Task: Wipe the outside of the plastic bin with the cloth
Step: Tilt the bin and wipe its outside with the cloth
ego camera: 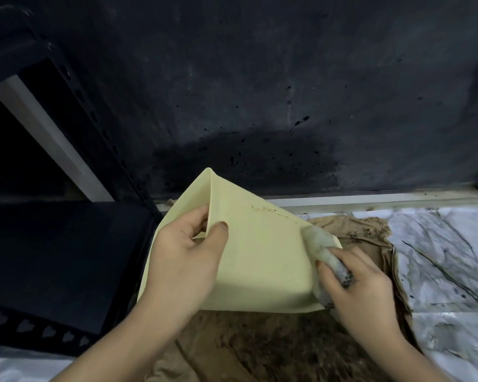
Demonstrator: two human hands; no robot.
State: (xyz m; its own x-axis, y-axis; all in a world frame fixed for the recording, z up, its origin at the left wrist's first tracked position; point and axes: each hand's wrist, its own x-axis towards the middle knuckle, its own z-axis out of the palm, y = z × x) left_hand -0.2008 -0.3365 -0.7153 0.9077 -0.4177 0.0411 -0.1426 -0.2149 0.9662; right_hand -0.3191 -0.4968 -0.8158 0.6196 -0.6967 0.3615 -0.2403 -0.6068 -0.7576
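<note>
Stained brown sheet (273, 351) below; left hand (182, 260) grip clamps tilted bin (262, 260); right hand (362, 285) grip presses cloth (322, 244) on its side.

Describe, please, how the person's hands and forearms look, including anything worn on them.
Both hands, the left hand and the right hand, are bare: no gloves, rings, watch or bracelets show. The forearms are uncovered to the frame's edge, with no sleeve in view. The fingernails are short and unpainted.

Smooth matt plastic bin (260, 257); damp cloth (326, 257)
</note>
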